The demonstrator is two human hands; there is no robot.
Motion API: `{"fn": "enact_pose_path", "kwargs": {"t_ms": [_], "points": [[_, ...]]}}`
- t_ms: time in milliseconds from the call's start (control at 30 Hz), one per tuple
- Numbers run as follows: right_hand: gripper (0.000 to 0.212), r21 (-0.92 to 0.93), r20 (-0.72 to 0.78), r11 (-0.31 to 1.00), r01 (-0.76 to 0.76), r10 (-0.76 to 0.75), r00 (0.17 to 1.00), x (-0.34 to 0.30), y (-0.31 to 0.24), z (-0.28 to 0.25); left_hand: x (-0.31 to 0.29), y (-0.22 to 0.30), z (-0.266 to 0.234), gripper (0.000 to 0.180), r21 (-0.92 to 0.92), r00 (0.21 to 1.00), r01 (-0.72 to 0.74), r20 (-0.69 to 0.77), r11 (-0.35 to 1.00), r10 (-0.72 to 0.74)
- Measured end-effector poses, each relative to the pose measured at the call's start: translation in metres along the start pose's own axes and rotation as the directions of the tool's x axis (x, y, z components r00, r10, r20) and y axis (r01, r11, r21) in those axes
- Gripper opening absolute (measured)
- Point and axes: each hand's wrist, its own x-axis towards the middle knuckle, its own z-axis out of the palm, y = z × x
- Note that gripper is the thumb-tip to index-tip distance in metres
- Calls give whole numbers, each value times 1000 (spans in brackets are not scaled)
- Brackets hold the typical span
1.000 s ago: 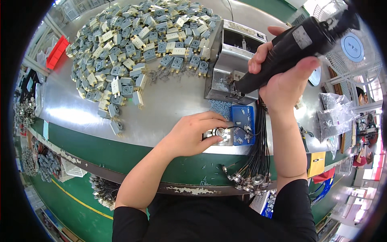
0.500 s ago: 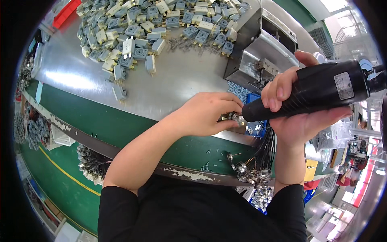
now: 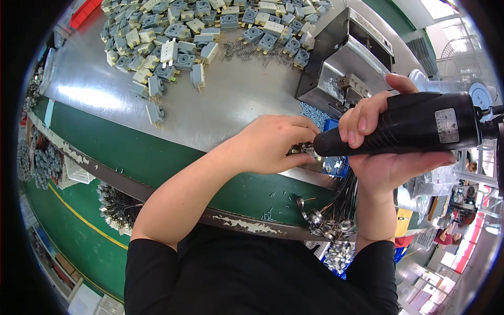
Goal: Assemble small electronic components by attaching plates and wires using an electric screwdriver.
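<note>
A black electric screwdriver lies across my right hand, whose fingers wrap over its body. Its nose points left and meets a small metal part at the fingertips of my left hand. Thumb and fingers of that hand pinch the part; they and the tool's nose hide most of it, so its exact kind cannot be made out. Just beyond the tool's nose, blue-grey screws lie heaped. Under the tool sits a blue bin with small metal pieces.
Grey-and-cream switch-like blocks cover the far metal tabletop, with small springs beside them. An open metal box stands far right. Wired round metal parts hang over the near edge. Loose screws lie on the green strip.
Both hands, the screwdriver and the small part keep nearly the same position against each other. The whole view has shifted slightly.
</note>
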Motion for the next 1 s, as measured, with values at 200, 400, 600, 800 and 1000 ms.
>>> {"fn": "enact_pose_path", "kwargs": {"t_ms": [200,400,600,800,1000], "points": [[131,-3,42,1000,1,0,999,1,1,-4,2,0,0,31,-12,1000,-16,-14,1000,16],[131,59,121,996,65,-71,990,5,6,-9,0,-4,4,30,-10,999,-26,-38,1000,26],[130,46,151,996,78,-85,985,3,7,-15,2,-1,3,28,-38,1000,-6,-25,999,5],[130,65,130,994,86,-94,987,0,9,-10,-2,-6,6,29,-21,998,-25,-58,999,24],[127,107,220,986,124,-145,965,-3,9,-11,-1,-5,4,28,11,999,-33,-41,999,33]]}}
